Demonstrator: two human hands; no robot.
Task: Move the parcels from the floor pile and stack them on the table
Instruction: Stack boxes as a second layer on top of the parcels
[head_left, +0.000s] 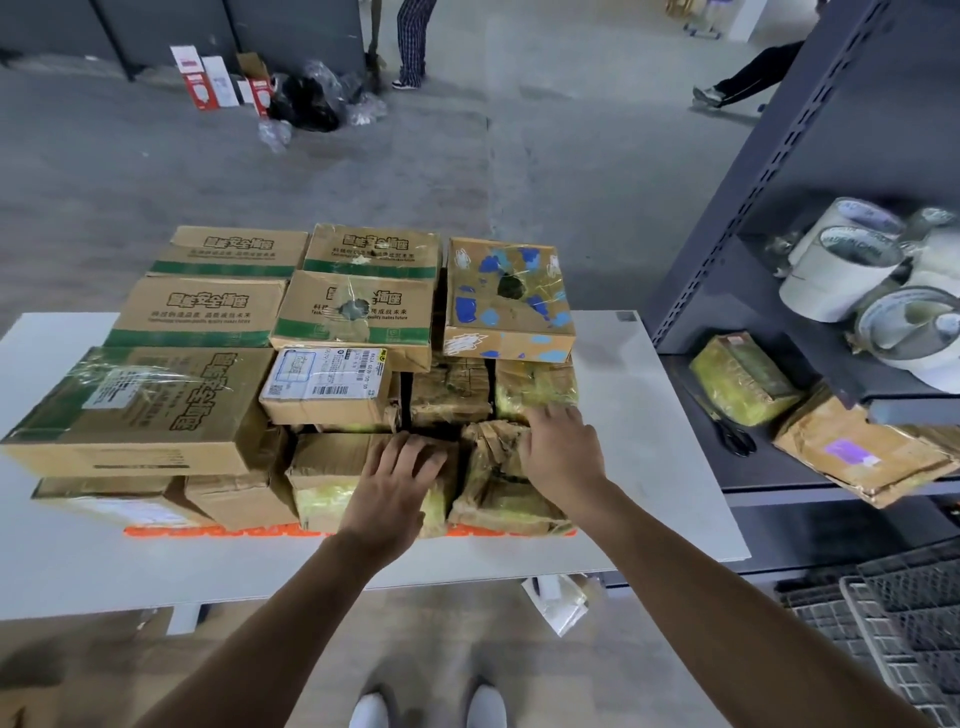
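Note:
Several cardboard parcels stand stacked on the white table (649, 415). At the front of the stack sit two tape-wrapped parcels. My left hand (395, 488) lies flat, fingers spread, on top of the yellowish taped parcel (327, 483). My right hand (561, 452) rests with fingers apart on the crumpled brown parcel (498, 493) beside it, its fingertips touching the yellow-wrapped parcel (535, 384) behind. A box with a white shipping label (327, 384) and a box daubed with blue paint (506, 301) sit higher in the stack. No floor pile shows.
A grey metal shelf (737, 244) stands to the right with tape rolls (841, 270), scissors (732, 436) and two wrapped parcels (743, 379). Dark plastic crates (883, 613) lie at lower right. Other people's legs (413, 41) and small boxes (202, 78) are far back on the floor.

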